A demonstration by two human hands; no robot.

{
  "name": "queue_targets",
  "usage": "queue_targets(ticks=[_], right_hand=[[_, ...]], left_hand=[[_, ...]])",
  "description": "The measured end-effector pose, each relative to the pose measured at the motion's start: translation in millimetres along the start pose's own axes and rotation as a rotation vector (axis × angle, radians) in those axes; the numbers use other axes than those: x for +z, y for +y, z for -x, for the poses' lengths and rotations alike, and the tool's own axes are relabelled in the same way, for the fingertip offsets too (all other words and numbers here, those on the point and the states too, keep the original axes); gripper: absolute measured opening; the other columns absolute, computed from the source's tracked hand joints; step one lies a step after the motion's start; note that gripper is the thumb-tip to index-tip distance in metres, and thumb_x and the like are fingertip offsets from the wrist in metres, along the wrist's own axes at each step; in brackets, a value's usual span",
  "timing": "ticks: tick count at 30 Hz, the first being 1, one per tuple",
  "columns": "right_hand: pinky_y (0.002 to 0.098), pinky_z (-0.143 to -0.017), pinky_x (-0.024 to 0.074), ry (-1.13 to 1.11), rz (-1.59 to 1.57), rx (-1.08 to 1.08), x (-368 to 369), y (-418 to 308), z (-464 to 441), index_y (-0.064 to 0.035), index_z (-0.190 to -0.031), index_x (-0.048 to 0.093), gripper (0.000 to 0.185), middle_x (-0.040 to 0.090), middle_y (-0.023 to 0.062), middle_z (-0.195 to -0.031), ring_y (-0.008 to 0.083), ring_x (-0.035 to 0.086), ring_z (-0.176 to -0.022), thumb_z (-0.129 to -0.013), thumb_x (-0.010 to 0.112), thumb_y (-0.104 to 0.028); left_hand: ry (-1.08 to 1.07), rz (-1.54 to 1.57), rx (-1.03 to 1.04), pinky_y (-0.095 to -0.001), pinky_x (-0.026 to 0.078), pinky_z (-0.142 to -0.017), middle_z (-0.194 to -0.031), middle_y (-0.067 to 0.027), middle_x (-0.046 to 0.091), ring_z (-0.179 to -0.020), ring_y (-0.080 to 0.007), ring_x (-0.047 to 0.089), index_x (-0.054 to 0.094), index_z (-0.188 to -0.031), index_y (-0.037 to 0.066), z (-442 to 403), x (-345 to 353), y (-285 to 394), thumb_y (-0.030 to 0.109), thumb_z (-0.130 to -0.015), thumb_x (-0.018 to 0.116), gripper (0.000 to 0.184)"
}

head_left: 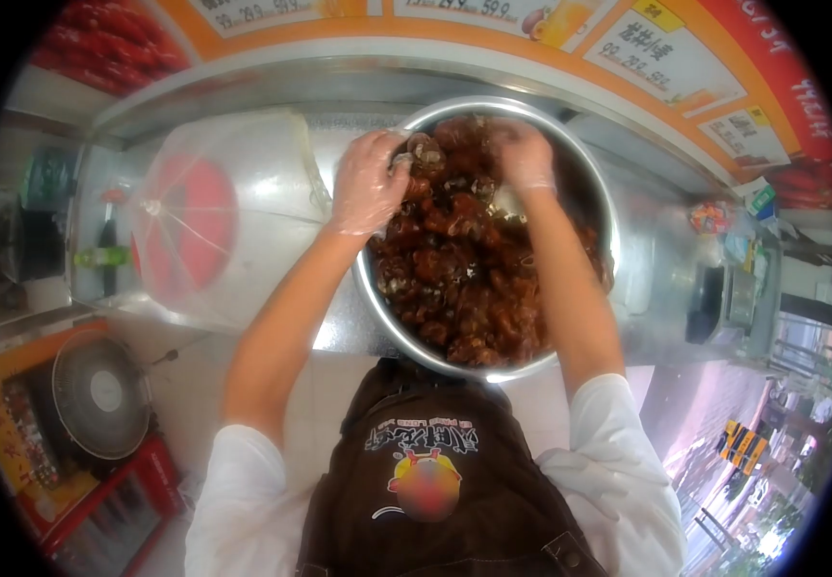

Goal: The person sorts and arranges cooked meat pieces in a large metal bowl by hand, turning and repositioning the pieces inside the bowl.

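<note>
A large round steel bowl (613, 216) holds many glossy, reddish-brown pieces of food (454, 260), wet with sauce; their exact kind is hard to make out. My left hand (370, 183), in a clear plastic glove, is at the bowl's upper left, its thumb and fingers curled at a rounded brown piece (426, 152). Inside the upper right of the bowl is my right hand (525, 159), also gloved. Its fingers are blurred and partly lost among the food, so their grip does not show. A pale patch of liquid or bowl bottom shows below it.
Left of the bowl, a clear mesh-like cover (281, 159) stands over something round and pink (190, 226) on the steel counter (339, 322). A round pan (100, 394) is at lower left. Price signs (666, 62) line the far side. Packets (712, 217) lie at right.
</note>
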State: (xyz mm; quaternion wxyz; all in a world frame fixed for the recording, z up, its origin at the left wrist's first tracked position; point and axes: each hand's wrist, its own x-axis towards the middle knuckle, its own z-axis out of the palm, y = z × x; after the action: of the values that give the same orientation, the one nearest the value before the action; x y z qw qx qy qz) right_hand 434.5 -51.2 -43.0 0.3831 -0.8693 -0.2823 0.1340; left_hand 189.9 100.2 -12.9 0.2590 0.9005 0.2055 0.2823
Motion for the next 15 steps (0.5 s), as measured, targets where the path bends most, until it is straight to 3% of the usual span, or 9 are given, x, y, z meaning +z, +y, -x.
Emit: queue_targets(ticks=[2,3,7,9,13,15], right_hand=[[0.0343,-0.079,0.0589,0.040,-0.360,0.166,-5,29,-3,-0.0046,-0.127,0.075,0.033,0.078,0.0132,-0.099,0.0221,0.074,-0.085,-0.095,0.072,-0.011],[0.0292,-0.071,0.0567,-0.038,-0.625,0.316,-15,31,0,0.0005,-0.127,0.073,0.029,0.075,0.0089,-0.097,0.0140,0.068,-0.079,-0.099,0.068,-0.002],[0.0302,-0.069,0.0579,0.017,-0.776,0.428,-43,37,22,0.0063,-0.131,0.068,0.033,0.074,0.0110,-0.106,0.0171,0.069,-0.081,-0.099,0.070,0.000],[0.0299,-0.069,0.0580,0.027,-0.777,0.416,-66,32,42,0.0063,-0.130,0.068,0.032,0.074,0.0114,-0.107,0.0170,0.070,-0.082,-0.099,0.071,0.000],[0.0275,-0.071,0.0581,0.050,-0.740,0.366,-129,13,82,0.0043,-0.129,0.070,0.033,0.076,0.0119,-0.110,0.0168,0.072,-0.087,-0.098,0.075,-0.005],[0.0276,-0.072,0.0580,0.107,-0.725,0.404,-160,21,105,0.0034,-0.128,0.071,0.032,0.076,0.0119,-0.111,0.0168,0.072,-0.087,-0.098,0.074,-0.006]], left_hand=[[0.097,-0.018,-0.039,-0.0501,0.049,-0.110,-0.131,-0.0188,0.069,-0.126,-0.0389,0.063,0.070,-0.127,0.007,13,-17,2,0.016,-0.094,0.072,0.034],[0.099,0.025,-0.087,-0.0493,0.048,-0.113,-0.133,-0.0173,0.069,-0.130,-0.0372,0.061,0.070,-0.128,0.008,21,-24,-2,0.017,-0.097,0.073,0.033],[0.127,0.119,-0.098,-0.0490,0.046,-0.115,-0.135,-0.0153,0.069,-0.131,-0.0357,0.061,0.071,-0.128,0.007,52,-61,0,0.014,-0.096,0.073,0.033],[0.112,0.198,-0.257,-0.0468,0.046,-0.115,-0.134,-0.0126,0.070,-0.129,-0.0324,0.062,0.072,-0.128,0.008,71,-81,10,0.010,-0.096,0.072,0.032],[0.121,0.240,-0.326,-0.0425,0.048,-0.113,-0.133,-0.0115,0.070,-0.126,-0.0277,0.064,0.072,-0.129,0.006,118,-96,4,0.009,-0.097,0.071,0.032],[0.183,0.425,-0.428,-0.0381,0.049,-0.111,-0.133,-0.0123,0.069,-0.124,-0.0255,0.065,0.071,-0.130,0.002,142,-94,3,0.009,-0.099,0.070,0.032]])
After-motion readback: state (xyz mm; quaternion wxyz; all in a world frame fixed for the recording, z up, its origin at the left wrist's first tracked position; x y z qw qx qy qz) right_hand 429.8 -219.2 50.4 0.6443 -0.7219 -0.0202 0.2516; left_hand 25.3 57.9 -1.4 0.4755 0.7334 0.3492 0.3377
